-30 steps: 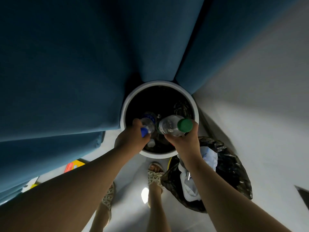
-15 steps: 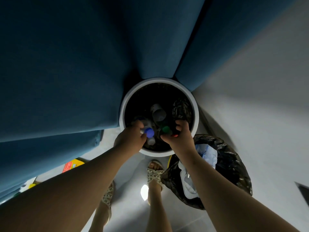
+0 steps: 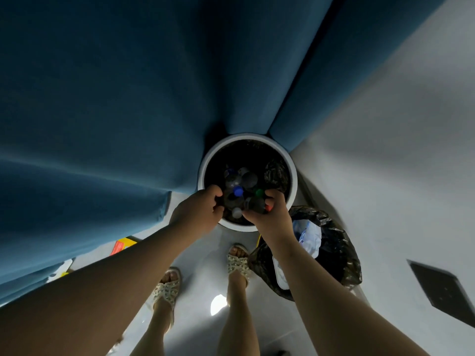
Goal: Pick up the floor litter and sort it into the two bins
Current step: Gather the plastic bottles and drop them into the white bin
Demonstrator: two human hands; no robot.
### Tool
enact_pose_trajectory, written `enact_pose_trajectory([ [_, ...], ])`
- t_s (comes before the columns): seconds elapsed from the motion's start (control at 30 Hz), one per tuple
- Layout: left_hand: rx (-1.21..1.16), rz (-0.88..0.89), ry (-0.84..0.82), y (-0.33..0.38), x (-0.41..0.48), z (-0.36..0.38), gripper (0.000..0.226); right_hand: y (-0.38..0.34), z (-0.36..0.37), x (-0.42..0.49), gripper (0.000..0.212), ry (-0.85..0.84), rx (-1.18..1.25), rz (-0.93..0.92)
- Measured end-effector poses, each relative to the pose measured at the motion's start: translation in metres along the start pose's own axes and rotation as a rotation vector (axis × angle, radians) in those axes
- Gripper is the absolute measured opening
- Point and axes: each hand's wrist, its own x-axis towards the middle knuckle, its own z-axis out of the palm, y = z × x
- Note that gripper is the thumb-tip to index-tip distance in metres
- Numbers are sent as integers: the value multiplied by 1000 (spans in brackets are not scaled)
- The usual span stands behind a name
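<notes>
A round white bin [image 3: 293,176] with a dark liner stands against the blue sofa and holds several plastic bottles. A blue-capped bottle [image 3: 237,191] lies inside it, just off the fingertips of my left hand [image 3: 201,210], whose fingers are loosely curled around nothing. My right hand [image 3: 272,217] is over the bin's near rim, thumb and fingers still curled around the body of a green-capped bottle [image 3: 259,193] that dips into the bin. A small red patch shows by those fingers. To the right stands a black bag bin [image 3: 336,247] with white and pale blue waste inside.
The blue sofa [image 3: 128,111] fills the left and top. A red and yellow packet [image 3: 122,245] and white scraps [image 3: 60,269] lie on the floor under its edge. My sandalled feet stand just before the bins. A dark floor tile [image 3: 444,289] is at right.
Both bottles went from held above the rim down into the white bin. The blue-capped one has left my left hand. The view has pulled back a little.
</notes>
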Motion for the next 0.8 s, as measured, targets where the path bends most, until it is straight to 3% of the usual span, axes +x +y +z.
enact_pose_trajectory([
  [0.33, 46, 136, 76, -15, -83, -56, 37, -48, -4, -96, 64, 60, -96, -71],
  [0.8, 177, 369, 96, -101, -236, -123, 36, -85, 73, -297, 71, 161, -315, -96],
])
